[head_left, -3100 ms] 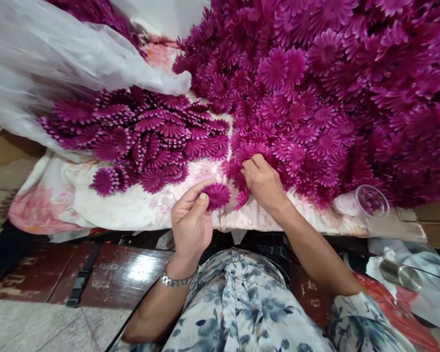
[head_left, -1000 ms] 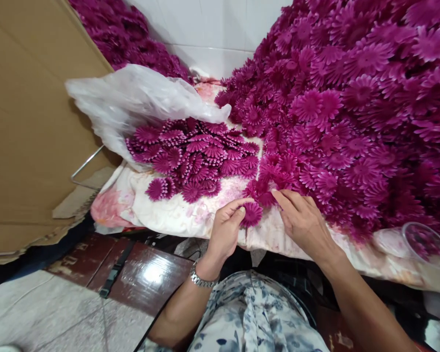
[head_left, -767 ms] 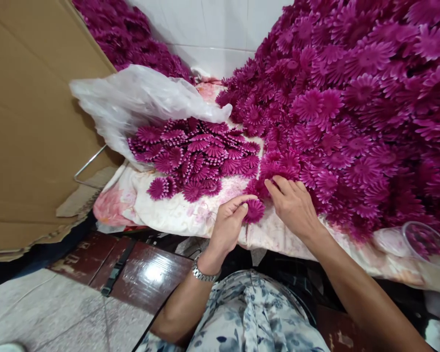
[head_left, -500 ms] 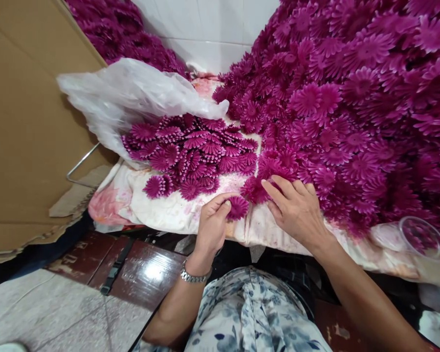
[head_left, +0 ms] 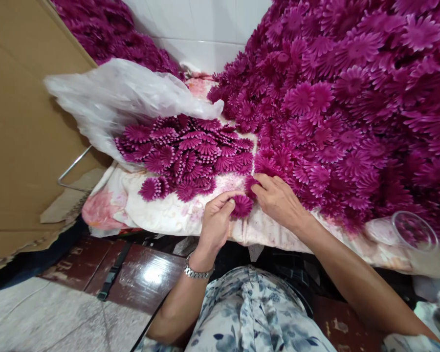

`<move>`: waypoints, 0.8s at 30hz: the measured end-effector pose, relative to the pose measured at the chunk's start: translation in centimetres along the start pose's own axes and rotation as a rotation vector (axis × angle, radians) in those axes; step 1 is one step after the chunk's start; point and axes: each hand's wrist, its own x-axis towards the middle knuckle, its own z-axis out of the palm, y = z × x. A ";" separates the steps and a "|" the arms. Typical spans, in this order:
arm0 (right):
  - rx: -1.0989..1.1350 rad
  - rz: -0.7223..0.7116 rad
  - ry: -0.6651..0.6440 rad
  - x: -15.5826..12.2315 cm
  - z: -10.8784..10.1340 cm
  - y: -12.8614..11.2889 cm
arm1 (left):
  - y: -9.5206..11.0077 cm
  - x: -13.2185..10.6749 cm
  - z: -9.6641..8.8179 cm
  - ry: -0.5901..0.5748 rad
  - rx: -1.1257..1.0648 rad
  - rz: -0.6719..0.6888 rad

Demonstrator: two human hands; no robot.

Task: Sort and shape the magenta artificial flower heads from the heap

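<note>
My left hand (head_left: pixel 217 215) pinches a magenta artificial flower (head_left: pixel 242 206) between thumb and finger, just over the front of the cloth. Close beside it, my right hand (head_left: pixel 275 199) has its fingers drawn together at another magenta flower (head_left: pixel 250 186), which is partly covered by the fingertips. A huge heap of loose flowers (head_left: pixel 315 122) rises behind and to the right of that hand. Stacked flowers (head_left: pixel 190 151) lie in a smaller pile beyond my left hand.
A pale plastic bag (head_left: pixel 124 93) drapes behind the smaller pile. On the left stands a cardboard box (head_left: pixel 22 122) with a bent metal rod (head_left: pixel 73 165) by it. A clear plastic cup (head_left: pixel 415 231) lies at the right front edge of the stained cloth (head_left: pixel 176 215).
My right hand has moved left, close to my left hand, and its fingers have drawn together at a flower. My left hand keeps its flower. The view has shifted slightly.
</note>
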 end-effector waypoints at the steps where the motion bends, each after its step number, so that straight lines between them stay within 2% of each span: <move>1: -0.039 0.007 0.034 0.0 -0.1 0.3 | 0.0 0.0 0.0 0.008 -0.014 0.005; 4: -0.159 0.069 0.058 -0.1 -0.3 1.2 | 0.0 -0.1 0.0 0.039 -0.052 0.007; 9: -0.163 0.145 -0.160 0.0 -0.2 1.3 | 0.2 -0.4 0.6 0.049 -0.143 -0.053; 11: -0.135 0.135 -0.191 -0.1 -0.2 1.0 | 0.2 -0.5 0.7 0.046 -0.185 -0.076; 18: -0.101 0.107 -0.195 -0.6 -1.6 0.1 | 0.0 -0.7 0.6 0.050 -0.263 -0.139; 24: -0.139 0.078 -0.158 -1.4 -2.5 -1.0 | -0.2 -0.8 0.8 0.065 -0.283 -0.099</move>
